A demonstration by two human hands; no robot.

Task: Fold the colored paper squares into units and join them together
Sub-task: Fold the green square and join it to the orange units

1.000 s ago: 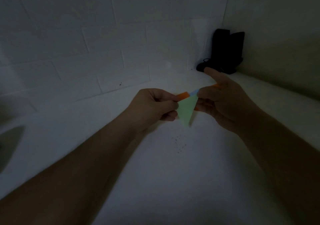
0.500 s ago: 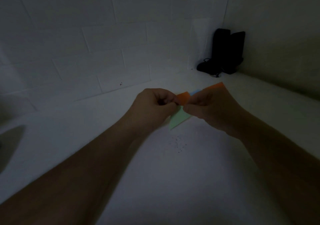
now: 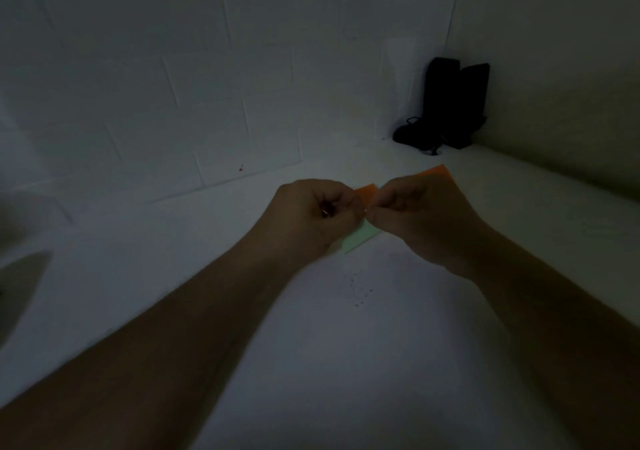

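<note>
Head view: my left hand [image 3: 320,214] and right hand [image 3: 415,210] pinch the folded orange-and-green paper unit [image 3: 360,238] above the white bench [image 3: 311,363], joining pieces; next, I judge, a flap needs tucking.

A dim, bare corner, room type unclear.
White brick wall [image 3: 173,85] meets a white counter [image 3: 346,345]; black gear [image 3: 450,103] stands in the corner.

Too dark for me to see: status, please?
Left hand and right hand both pinch the folded paper piece, held above the white counter. Nothing in the way.
</note>
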